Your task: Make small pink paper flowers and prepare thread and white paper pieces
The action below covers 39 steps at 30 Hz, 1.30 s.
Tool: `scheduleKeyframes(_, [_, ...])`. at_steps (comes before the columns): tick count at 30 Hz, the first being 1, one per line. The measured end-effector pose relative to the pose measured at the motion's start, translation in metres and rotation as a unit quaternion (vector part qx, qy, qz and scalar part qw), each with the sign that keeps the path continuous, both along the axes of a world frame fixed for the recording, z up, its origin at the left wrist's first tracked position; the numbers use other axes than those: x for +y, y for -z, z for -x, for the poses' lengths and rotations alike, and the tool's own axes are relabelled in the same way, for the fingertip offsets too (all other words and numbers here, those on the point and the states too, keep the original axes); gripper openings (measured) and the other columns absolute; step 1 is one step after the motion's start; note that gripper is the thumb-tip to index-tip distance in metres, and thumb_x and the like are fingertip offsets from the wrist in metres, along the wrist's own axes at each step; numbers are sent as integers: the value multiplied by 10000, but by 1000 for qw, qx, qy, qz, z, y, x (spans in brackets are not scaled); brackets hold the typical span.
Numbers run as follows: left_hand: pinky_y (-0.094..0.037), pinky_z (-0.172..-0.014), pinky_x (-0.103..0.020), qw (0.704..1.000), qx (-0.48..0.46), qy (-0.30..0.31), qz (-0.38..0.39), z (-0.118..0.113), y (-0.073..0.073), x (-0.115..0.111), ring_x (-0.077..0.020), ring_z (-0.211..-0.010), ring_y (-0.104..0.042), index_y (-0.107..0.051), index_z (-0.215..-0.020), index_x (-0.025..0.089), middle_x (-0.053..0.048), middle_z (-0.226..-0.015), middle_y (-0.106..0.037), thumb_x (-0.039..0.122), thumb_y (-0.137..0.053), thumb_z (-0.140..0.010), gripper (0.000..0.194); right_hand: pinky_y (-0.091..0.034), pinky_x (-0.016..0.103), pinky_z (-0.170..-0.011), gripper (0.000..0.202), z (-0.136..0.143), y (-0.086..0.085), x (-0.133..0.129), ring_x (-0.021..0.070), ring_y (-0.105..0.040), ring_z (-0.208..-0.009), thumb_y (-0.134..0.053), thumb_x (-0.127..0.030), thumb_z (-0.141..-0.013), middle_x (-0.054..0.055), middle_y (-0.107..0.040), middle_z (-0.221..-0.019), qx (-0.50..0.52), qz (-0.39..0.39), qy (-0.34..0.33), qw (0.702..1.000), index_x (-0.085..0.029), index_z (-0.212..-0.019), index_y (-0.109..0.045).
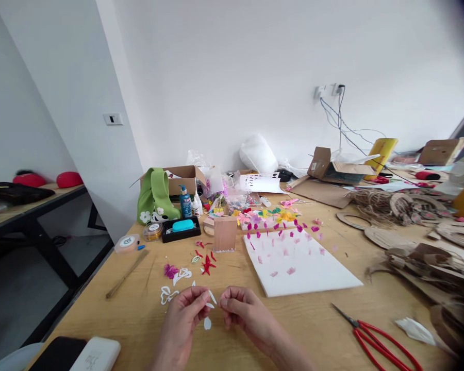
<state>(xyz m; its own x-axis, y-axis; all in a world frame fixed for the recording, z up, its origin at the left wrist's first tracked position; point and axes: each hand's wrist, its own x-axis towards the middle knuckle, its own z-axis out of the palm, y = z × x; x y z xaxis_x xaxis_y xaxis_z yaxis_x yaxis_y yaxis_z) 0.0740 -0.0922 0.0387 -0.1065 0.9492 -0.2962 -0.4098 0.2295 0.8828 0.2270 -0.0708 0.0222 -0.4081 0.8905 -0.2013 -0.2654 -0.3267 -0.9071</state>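
My left hand (187,314) pinches a small white petal-shaped piece (212,298) between thumb and forefinger, above the wooden table. Just to its right, my right hand (243,309) has its thumb and forefinger pressed together; whatever lies between them is too small to make out. A white oval piece (208,323) shows below, between the hands. Beyond my left hand are white looped cut-outs (182,275), a purple flower (170,271) and several red pieces (208,265). A white foam board (301,268) bearing small pink and purple flowers is at the right.
Red-handled scissors (382,340) rest at the front right, a phone (58,354) and white power bank (96,354) at the front left. A thin stick (127,274), black tray (181,236), blue bottle (185,202), green bag (154,198) and brown cardboard scraps (421,268) are around.
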Motion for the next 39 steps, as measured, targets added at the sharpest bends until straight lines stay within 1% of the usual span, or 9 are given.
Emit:
scheduleKeyframes(3, [-450,-575,-203,1000,12,5,-2,0,1,1,-78,-557,-544,-733,-651,150,11,-620,-654,438,-903,-393,423,-341,235,-523,341,0,2,0,90,-492,-479,-771,-419,-613,-13,-567,-557,16,4,-8,1000,-131,-655,-594])
scheduleKeyframes(7, [-435,-570,-212,999,31,7,-7,0,3,2,-84,-551,-530,-729,-639,148,8,-605,-653,463,-892,-396,430,-334,241,-537,372,1,4,0,101,-508,-507,-736,-470,-667,9,-594,-592,20,-7,-20,1000,-122,-695,-610])
scheduleKeyframes(11, [-422,-577,-222,999,51,9,-8,-2,2,1,-94,-562,-525,-729,-644,145,4,-604,-652,453,-878,-426,406,-314,240,-555,461,1,2,0,91,-467,-523,-695,-575,-700,-3,-563,-590,-31,-59,-19,998,-128,-662,-590])
scheduleKeyframes(13, [-419,-583,-227,998,58,11,-6,-3,2,0,-98,-569,-526,-731,-656,145,2,-612,-652,435,-872,-444,386,-309,242,-561,484,1,0,0,89,-445,-530,-692,-603,-697,-13,-541,-582,-58,-86,-15,995,-135,-647,-579])
scheduleKeyframes(19, [-408,-574,-230,998,67,18,-7,-3,3,-2,-97,-556,-517,-724,-654,143,1,-606,-643,438,-859,-467,375,-296,247,-556,494,1,-5,-2,91,-407,-520,-715,-623,-650,-33,-498,-552,-87,-91,-9,992,-155,-622,-559])
scheduleKeyframes(26, [-414,-571,-229,998,66,16,-5,-3,5,0,-96,-554,-525,-719,-648,146,4,-606,-641,446,-864,-458,384,-280,247,-557,493,2,-6,-3,86,-388,-509,-699,-626,-667,-39,-482,-532,-78,-88,-24,993,-162,-612,-539])
scheduleKeyframes(30, [-405,-551,-225,998,66,11,-11,-4,6,1,-89,-533,-511,-713,-642,137,3,-597,-638,452,-867,-446,402,-286,244,-561,515,2,-3,-2,87,-407,-517,-682,-651,-674,-26,-512,-553,-74,-97,-28,992,-155,-617,-551])
scheduleKeyframes(36, [-413,-554,-230,997,70,-4,-15,-4,7,0,-95,-537,-521,-708,-645,134,-1,-601,-642,454,-865,-445,409,-339,251,-585,513,3,-2,-2,102,-472,-540,-672,-650,-687,-9,-543,-608,-66,-85,-15,994,-153,-644,-556])
scheduleKeyframes(39, [-418,-561,-231,997,74,-6,-16,-4,7,0,-97,-541,-523,-708,-646,136,-3,-598,-643,443,-861,-461,390,-353,256,-582,533,3,2,-2,110,-476,-548,-646,-676,-694,-4,-538,-609,-87,-105,-10,991,-153,-648,-557])
